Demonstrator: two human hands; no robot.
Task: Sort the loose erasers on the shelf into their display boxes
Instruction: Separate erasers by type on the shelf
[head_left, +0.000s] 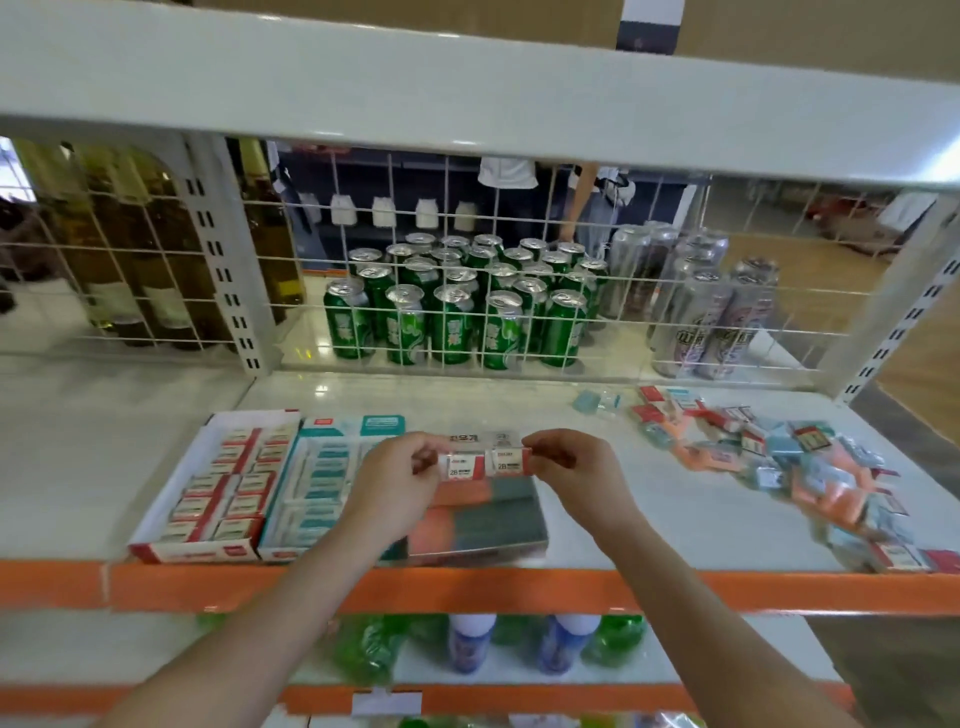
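My left hand pinches a red-and-white 2B eraser, and my right hand pinches a second one. The two erasers sit side by side in the air over a display box of orange and dark erasers. Left of it stand a teal-and-white eraser box and a red-and-white eraser box, both well filled. A heap of loose erasers in red, orange and blue lies on the shelf to the right.
The white shelf has an orange front edge. A wire grid backs it, with green cans, silver cans and bottles behind. A few blue erasers lie near the grid. Bottles stand on the lower shelf.
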